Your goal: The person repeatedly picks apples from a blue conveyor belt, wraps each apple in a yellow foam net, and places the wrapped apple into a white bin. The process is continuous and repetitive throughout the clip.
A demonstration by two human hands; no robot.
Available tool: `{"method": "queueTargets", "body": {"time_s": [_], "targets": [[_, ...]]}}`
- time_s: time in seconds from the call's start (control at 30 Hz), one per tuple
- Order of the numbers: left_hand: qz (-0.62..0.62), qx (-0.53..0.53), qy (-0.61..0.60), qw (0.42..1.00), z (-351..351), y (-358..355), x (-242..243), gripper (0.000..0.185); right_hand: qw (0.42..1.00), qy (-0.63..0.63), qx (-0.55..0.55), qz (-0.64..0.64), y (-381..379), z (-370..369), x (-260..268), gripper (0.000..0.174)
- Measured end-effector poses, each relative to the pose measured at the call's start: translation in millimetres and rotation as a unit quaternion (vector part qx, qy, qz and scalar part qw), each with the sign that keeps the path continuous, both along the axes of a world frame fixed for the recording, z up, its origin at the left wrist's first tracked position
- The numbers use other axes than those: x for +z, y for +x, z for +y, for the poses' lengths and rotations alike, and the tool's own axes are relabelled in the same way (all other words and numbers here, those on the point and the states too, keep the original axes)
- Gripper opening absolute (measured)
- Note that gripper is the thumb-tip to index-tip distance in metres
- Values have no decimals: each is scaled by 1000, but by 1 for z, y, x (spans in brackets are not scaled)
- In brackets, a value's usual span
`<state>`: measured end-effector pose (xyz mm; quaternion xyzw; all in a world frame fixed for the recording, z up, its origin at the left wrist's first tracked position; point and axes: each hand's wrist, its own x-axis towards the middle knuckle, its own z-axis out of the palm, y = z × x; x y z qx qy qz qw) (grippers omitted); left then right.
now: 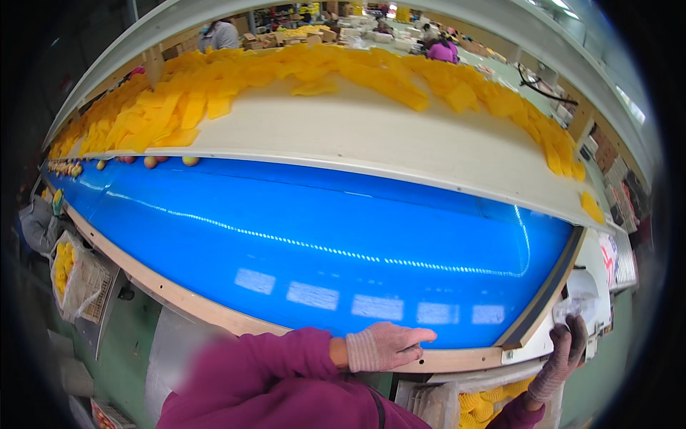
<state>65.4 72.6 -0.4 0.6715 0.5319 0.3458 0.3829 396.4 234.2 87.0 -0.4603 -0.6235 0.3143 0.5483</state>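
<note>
My left hand (pixel 388 346), in a pale knitted glove, reaches over the near wooden rail (pixel 455 360) of a blue conveyor belt (pixel 321 225). It holds nothing, and its index finger points right. My right hand (pixel 563 351), in a dirtier knitted glove, is raised beyond the belt's right end. Its fingertips overlap the near edge of a clear plastic container (pixel 578 307) on a white surface (pixel 538 339); a firm grip is not visible. Below that hand stands a lined crate holding fruit in yellow foam nets (pixel 477 406).
Yellow foam nets (pixel 177 112) are heaped along a white shelf (pixel 343 126) above the belt. Several apples (pixel 190 160) lie at the belt's far left. A person in grey (pixel 40 225) stands at left beside a lined crate of netted fruit (pixel 64 265).
</note>
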Motion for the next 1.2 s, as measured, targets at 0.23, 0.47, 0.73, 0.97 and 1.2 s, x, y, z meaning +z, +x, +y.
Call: {"method": "queueTargets", "body": {"time_s": [0.23, 0.47, 0.73, 0.97, 1.2], "targets": [[-55, 221, 23, 973, -121, -109, 2, 40, 859, 150, 487, -56, -422, -2, 54, 24], [-103, 389, 66, 913, -225, -187, -23, 40, 805, 242, 254, -477, -733, 61, 49, 43], [-188, 424, 57, 884, -240, -234, -30, 36, 775, 263, 161, -552, -748, 70, 50, 33], [-371, 320, 170, 855, -186, -251, 11, 57, 801, 344, 459, -173, -501, -99, 58, 32], [-116, 367, 70, 920, -144, -197, 3, 53, 815, -2, 574, -84, -412, -171, -71, 31]]}}
